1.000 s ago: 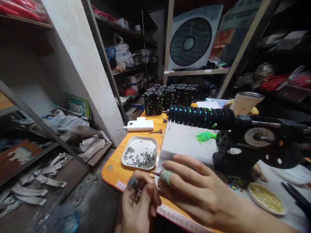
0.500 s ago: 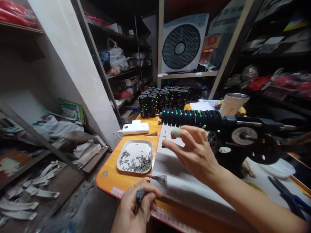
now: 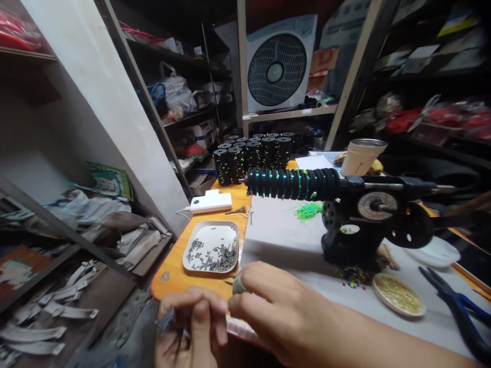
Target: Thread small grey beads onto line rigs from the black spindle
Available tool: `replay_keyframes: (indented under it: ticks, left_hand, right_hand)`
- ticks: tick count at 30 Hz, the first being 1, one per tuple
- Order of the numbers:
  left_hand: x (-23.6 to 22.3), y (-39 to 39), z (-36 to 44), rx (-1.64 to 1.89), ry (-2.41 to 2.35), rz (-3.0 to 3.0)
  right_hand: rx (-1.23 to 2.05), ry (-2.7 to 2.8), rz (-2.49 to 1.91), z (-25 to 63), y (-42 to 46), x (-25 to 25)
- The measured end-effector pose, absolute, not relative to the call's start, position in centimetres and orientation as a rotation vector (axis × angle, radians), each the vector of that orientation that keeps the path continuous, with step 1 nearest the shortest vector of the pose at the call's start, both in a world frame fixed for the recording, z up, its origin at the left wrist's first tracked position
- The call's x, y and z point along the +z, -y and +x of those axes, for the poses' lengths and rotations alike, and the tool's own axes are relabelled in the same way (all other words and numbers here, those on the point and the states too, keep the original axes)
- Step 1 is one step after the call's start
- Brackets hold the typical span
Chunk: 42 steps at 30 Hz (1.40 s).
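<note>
Left hand (image 3: 199,327) grips dark bundle (image 3: 166,323); right hand (image 3: 278,306): fingers curled, contents unclear. Steady bundle, fingertips close, clear of tray (image 3: 210,240).

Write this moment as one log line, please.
left hand: holds grey bundle | right hand: beside left hand | white tray: dark pieces inside

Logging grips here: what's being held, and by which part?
The left hand holds a blurred grey bundle, exact hold unclear; whether the right hand holds anything can't be told.
</note>
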<state>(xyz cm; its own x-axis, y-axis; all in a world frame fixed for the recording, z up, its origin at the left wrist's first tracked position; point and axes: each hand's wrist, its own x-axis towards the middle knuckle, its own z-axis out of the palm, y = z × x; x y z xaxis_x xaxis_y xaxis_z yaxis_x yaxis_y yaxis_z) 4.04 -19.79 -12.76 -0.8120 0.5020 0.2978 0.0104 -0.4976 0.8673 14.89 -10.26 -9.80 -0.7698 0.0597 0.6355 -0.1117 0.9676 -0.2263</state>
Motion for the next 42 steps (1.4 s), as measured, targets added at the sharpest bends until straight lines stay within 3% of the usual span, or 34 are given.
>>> replay_keyframes:
  ticks: [5,11,22,31,38,42]
  left_hand:
    - [-13.4,19.5,3.9,2.034,-1.16,0.242]
    - [-15.2,19.9,5.1,1.95,-1.167,0.051]
    - [-15.9,19.6,5.3,1.854,-1.371,0.492]
    - [-16.0,20.0,5.5,1.812,-1.4,0.627]
    - [-15.6,19.6,6.1,2.053,-1.28,0.498]
    - [-15.0,19.9,5.8,2.013,-1.204,0.485]
  right_hand:
    - [0.705,2.345,-0.113,15.0,10.0,-9.5]
    - [0.988,2.29,-0.303,14.7,9.8,-9.3]
    - [1.24,2.281,-0.379,15.0,8.0,-9.5]
    - [1.197,2.29,-0.345,14.9,8.5,-9.4]
    - [0.984,2.22,-0.299,14.8,9.4,-9.7]
    - [0.851,2.273,-0.175,15.0,9.1,-10.0]
